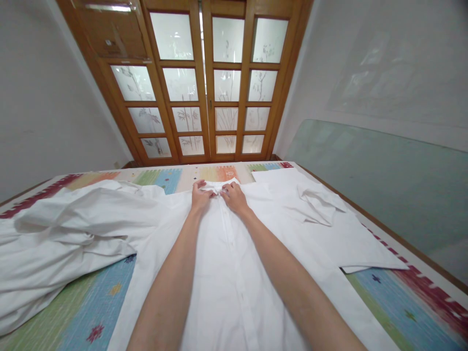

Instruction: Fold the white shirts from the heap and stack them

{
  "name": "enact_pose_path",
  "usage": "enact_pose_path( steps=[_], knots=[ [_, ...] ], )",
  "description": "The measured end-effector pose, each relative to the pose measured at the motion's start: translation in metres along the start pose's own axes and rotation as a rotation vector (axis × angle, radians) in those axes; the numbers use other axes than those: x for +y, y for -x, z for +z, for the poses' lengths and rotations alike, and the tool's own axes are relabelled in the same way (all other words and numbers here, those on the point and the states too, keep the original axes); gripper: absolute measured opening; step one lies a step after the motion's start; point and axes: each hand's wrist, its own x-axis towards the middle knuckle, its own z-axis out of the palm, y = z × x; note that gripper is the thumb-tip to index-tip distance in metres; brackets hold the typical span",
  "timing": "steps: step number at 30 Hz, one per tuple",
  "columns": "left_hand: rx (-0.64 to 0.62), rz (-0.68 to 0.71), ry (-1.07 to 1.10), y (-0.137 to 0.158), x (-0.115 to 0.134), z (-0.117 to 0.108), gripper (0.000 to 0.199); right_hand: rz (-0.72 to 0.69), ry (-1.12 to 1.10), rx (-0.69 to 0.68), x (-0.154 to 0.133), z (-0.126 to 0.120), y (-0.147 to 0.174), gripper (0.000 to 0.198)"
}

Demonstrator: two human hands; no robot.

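Observation:
A white button-front shirt lies spread face up, its collar away from me and its row of buttons running down the middle. At the collar, my left hand is closed on the left side of the neck opening. My right hand pinches the other side, close to the left one. The fingertips of both hands nearly meet at the top of the placket. Whether they hold a button there is too small to tell. Both forearms stretch over the shirt's front.
Crumpled white fabric is heaped on the left. More white fabric lies flat on the right, with a folded sleeve-like part on it. Underneath is a colourful striped cloth. A pale green glass panel leans at the right wall; wooden glazed doors stand behind.

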Motion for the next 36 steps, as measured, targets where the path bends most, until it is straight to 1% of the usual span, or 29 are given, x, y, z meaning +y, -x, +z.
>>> enact_pose_path(
  steps=[3, 5, 8, 11, 15, 21, 24, 28, 31, 34, 36],
  knots=[
    [-0.133, -0.051, 0.061, 0.003, 0.001, 0.002, 0.053, -0.004, 0.008, -0.01, 0.001, 0.001, 0.0, 0.021],
    [-0.165, -0.047, 0.039, 0.004, 0.001, 0.004, 0.051, -0.014, 0.012, -0.015, 0.001, 0.001, 0.0, 0.02],
    [-0.15, 0.005, -0.016, 0.005, -0.001, 0.004, 0.045, -0.021, 0.018, -0.024, 0.002, 0.001, 0.0, 0.019],
    [-0.15, 0.001, -0.021, 0.005, -0.002, 0.002, 0.037, -0.011, 0.01, -0.026, 0.002, 0.001, -0.001, 0.019],
    [-0.089, 0.0, -0.022, 0.004, -0.003, 0.0, 0.033, -0.01, -0.007, -0.019, 0.001, 0.0, -0.001, 0.019],
    [-0.056, -0.069, 0.219, 0.002, -0.001, 0.0, 0.034, -0.016, 0.013, -0.011, 0.002, 0.002, -0.001, 0.019],
    [-0.069, -0.078, 0.228, 0.004, 0.0, 0.001, 0.034, -0.008, 0.04, -0.016, 0.001, 0.002, -0.001, 0.022],
    [-0.094, -0.025, 0.178, 0.007, 0.001, 0.003, 0.029, 0.051, 0.096, -0.05, -0.003, 0.0, -0.002, 0.034],
    [-0.096, -0.006, 0.179, 0.007, -0.001, 0.004, 0.028, 0.122, 0.151, -0.128, -0.008, -0.004, -0.004, 0.042],
    [-0.106, 0.002, 0.179, 0.005, -0.003, 0.004, 0.028, 0.173, 0.198, -0.197, -0.013, -0.005, -0.007, 0.043],
    [-0.108, 0.015, 0.153, 0.004, -0.005, 0.004, 0.028, 0.206, 0.212, -0.201, -0.016, -0.005, -0.01, 0.042]
  ],
)
